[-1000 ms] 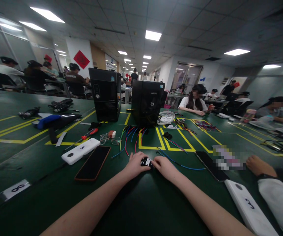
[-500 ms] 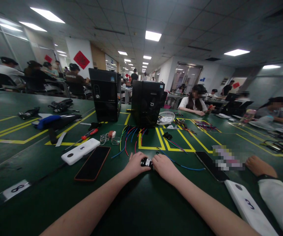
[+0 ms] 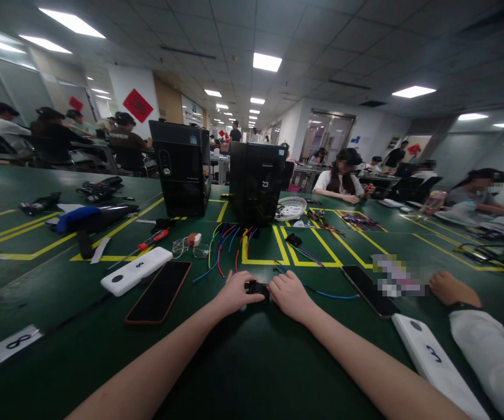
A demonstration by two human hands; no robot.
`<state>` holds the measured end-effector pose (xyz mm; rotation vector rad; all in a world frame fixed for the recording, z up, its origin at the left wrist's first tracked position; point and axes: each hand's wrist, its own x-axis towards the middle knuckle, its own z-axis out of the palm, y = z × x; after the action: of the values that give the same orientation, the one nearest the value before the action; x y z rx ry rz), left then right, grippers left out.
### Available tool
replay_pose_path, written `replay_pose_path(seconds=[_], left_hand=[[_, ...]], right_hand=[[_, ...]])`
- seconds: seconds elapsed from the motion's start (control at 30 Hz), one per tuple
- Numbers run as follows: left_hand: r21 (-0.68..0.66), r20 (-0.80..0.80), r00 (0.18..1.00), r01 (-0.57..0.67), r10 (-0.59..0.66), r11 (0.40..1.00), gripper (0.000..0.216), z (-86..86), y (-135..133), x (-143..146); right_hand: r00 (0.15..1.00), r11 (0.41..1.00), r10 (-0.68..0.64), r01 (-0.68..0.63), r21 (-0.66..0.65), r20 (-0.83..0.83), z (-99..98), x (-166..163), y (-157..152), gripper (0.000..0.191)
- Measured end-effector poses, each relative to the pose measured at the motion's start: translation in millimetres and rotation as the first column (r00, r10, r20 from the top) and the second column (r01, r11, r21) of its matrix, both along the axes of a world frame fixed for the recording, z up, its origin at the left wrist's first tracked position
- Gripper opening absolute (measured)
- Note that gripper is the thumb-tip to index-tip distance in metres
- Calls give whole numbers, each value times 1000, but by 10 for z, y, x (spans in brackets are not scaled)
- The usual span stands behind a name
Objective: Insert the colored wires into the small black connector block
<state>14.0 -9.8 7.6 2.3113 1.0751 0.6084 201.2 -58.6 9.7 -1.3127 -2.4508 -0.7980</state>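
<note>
Both my hands rest on the green table and pinch a small black part between them. My left hand grips its left side with curled fingers. My right hand grips its right side. Just beyond lie loose coloured wires, and a blue wire runs off to the right. Two black computer cases stand upright farther back.
A black phone and a white box marked 8 lie left of my hands; a red screwdriver beyond. Right: another phone, a white box marked 3, a co-worker's hand. People sit at the far tables.
The small part has turned in my fingers so its white face no longer shows. My hands stay in place; the view shifted slightly.
</note>
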Motion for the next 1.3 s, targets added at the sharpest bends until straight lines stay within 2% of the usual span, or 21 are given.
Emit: replay_pose_path(seconds=[0.17, 0.23, 0.3, 0.37, 0.4, 0.47, 0.57, 0.63, 0.7, 0.77, 0.87, 0.93, 1.0, 1.07, 1.2, 1.3], left_hand=[[38, 15, 1000, -9, 9, 999, 40, -33, -17, -7], [45, 26, 1000, -7, 6, 999, 41, -43, -21, -12], [57, 33, 999, 8, -10, 998, 41, -46, -29, -17], [72, 41, 999, 30, -33, 997, 44, -47, -43, -21], [77, 48, 998, 37, -41, 996, 47, -48, -51, -21], [83, 60, 997, 45, -50, 996, 54, -54, -66, -20], [72, 84, 994, 64, -70, 995, 61, -72, -78, -17], [62, 109, 988, 100, -106, 993, 64, -89, -77, -17], [56, 140, 980, 132, -138, 990, 68, -108, -71, -18], [51, 174, 976, 121, -128, 991, 70, -125, -63, -17], [40, 216, 975, 53, -60, 998, 68, -130, -59, -15], [36, 207, 977, 43, -50, 998, 65, -112, -67, -17], [33, 168, 985, 44, -49, 998, 62, -81, -82, -21], [39, 134, 990, 39, -44, 998, 60, -49, -95, -25], [62, 119, 992, 26, -33, 998, 55, -9, -106, -24], [73, 95, 995, 21, -27, 997, 49, -5, -107, -24]], right_hand=[[996, 998, -57, 57, -2, -72, 71, 6, 37, 29], [974, 979, -202, 197, -61, -104, 123, 91, 104, 27], [905, 911, -404, 385, -146, -134, 170, 212, 186, 24], [844, 851, -514, 479, -217, -153, 200, 325, 242, 23], [836, 846, -521, 481, -230, -171, 208, 360, 247, 24], [861, 886, -453, 406, -223, -231, 211, 364, 196, 31], [898, 952, -251, 160, -262, -362, 193, 197, 0, 35], [893, 939, -124, -35, -342, -432, 168, 30, -140, 37], [885, 914, -80, -119, -389, -459, 135, -107, -229, 42], [892, 908, -116, -82, -411, -436, 105, -164, -254, 44], [903, 915, -263, 122, -384, -340, 88, -89, -213, 41], [878, 907, -367, 265, -328, -306, 83, 29, -169, 41], [841, 889, -437, 349, -298, -318, 64, 158, -115, 41], [815, 876, -460, 352, -330, -352, 22, 275, -34, 43], [806, 869, -434, 258, -422, -403, -91, 454, 264, 48], [777, 856, -476, 301, -421, -413, -132, 566, 570, 50]])
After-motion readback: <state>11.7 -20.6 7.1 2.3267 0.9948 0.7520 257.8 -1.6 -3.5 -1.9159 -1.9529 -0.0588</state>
